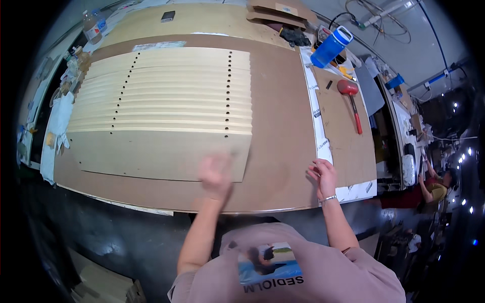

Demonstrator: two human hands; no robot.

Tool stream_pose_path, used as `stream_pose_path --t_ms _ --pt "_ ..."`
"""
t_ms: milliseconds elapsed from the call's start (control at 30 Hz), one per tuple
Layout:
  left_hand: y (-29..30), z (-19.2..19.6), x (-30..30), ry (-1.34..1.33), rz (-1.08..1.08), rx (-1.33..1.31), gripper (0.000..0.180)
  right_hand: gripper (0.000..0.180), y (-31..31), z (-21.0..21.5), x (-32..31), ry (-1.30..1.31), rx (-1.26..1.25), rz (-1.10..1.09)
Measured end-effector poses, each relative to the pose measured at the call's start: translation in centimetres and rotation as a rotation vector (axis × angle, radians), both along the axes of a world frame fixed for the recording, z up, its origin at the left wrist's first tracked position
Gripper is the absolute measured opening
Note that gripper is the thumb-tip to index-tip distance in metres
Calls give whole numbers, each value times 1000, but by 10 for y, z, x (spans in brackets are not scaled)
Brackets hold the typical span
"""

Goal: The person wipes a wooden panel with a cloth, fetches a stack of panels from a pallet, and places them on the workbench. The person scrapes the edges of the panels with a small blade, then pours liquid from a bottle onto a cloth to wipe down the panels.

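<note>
The thin wood panels are fanned out flat on the workbench, each edge peeking past the next, probably so the 2 rows of holes stay lined up. The left hand is blurry over the nearest panel's front corner, so can't tell its grip. The right hand rests loosely curled on the bench, holding nothing.

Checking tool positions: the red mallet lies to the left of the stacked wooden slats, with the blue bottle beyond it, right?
Not quite. The head view shows the red mallet lying to the right of the stacked wooden slats, with the blue bottle beyond it.
</note>
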State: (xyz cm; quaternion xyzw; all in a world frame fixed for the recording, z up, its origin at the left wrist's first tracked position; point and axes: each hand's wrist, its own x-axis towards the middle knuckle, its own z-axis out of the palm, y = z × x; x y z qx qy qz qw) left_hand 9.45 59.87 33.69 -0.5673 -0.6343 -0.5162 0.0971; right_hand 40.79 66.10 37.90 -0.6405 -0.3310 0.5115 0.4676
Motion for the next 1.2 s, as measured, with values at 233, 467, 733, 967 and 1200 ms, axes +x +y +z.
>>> stream_pose_path --t_ms 233,467,733,967,1200 --pt "2 10 -8 -82 -2 -179 9 14 10 -7 -19 -48 6 122" --pt "-1 27 1 50 -250 -126 15 22 13 -44 -60 86 67 269" --pt "32 88 -67 37 41 -169 15 84 9 -18 -163 -297 423 708" --pt "25 84 -69 106 56 -362 16 98 17 -59 -189 -388 490 680" --pt "36 101 -78 -63 58 -469 14 103 21 -65 -184 -533 594 705"
